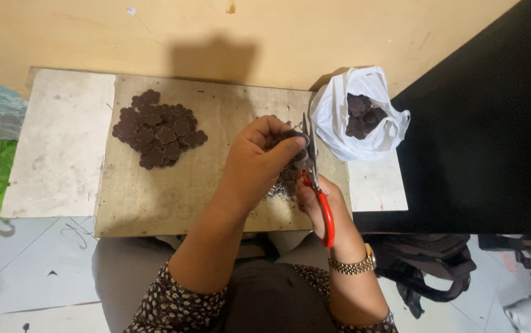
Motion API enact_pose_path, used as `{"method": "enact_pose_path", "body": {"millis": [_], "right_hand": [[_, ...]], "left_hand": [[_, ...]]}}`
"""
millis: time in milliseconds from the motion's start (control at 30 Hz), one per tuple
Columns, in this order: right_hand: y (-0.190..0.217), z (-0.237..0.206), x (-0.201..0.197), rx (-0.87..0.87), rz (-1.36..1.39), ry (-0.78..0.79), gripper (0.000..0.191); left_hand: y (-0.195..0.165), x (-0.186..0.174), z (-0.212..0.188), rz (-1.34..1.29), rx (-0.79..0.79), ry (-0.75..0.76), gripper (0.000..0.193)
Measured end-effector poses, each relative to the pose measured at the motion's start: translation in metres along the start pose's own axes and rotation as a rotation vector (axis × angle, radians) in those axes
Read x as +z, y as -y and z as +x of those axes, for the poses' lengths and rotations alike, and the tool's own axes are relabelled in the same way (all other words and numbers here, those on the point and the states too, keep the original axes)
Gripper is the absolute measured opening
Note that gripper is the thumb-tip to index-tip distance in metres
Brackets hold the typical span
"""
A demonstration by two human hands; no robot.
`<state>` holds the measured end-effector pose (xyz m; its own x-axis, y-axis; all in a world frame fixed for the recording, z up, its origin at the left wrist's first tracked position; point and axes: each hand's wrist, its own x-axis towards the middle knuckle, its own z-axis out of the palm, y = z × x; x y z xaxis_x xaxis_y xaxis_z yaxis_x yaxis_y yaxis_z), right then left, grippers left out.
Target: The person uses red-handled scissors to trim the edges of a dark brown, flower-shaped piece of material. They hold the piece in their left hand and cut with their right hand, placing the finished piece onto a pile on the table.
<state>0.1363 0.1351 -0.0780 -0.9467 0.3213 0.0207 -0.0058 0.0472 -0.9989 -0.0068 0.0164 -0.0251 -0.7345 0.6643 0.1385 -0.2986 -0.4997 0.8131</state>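
At the far right corner of the desk (62, 148), a crumpled white plastic bag (339, 123) is seen open, with dark brown flower-shaped pieces inside. Just left of it, a small brown piece (295, 137) is pinched in the left hand (256, 163), while red-handled scissors (316, 185) are gripped by the right hand (318, 206). A heap of cut pieces (157, 128) lies far left on the wooden board (173, 191).
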Motion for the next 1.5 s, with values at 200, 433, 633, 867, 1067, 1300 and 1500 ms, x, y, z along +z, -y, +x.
{"method": "enact_pose_path", "body": {"millis": [200,433,633,867,1067,1300,1500], "right_hand": [[-0.001,-0.002,0.000,0.021,-0.057,-0.017,0.026],[-0.003,0.000,-0.003,0.027,-0.044,-0.009,0.031],[0.008,-0.004,-0.003,-0.068,0.001,0.064,0.053],[0.019,-0.004,0.001,-0.092,-0.019,0.071,0.061],[0.020,-0.002,0.000,-0.095,-0.016,0.062,0.058],[0.017,-0.001,0.001,-0.088,-0.011,0.039,0.057],[0.015,-0.001,0.001,-0.049,0.015,0.027,0.057]], "left_hand": [[-0.001,0.001,0.000,0.024,0.012,-0.014,0.010],[-0.006,0.002,0.001,0.047,-0.002,-0.016,0.011],[-0.005,0.004,0.000,0.056,-0.034,-0.007,0.014],[-0.004,0.006,-0.002,0.159,-0.016,0.011,0.012],[-0.006,0.008,-0.002,0.147,-0.031,-0.010,0.013],[-0.003,0.006,0.000,0.113,-0.002,0.008,0.013],[-0.002,0.004,0.001,0.127,0.000,0.017,0.011]]}}
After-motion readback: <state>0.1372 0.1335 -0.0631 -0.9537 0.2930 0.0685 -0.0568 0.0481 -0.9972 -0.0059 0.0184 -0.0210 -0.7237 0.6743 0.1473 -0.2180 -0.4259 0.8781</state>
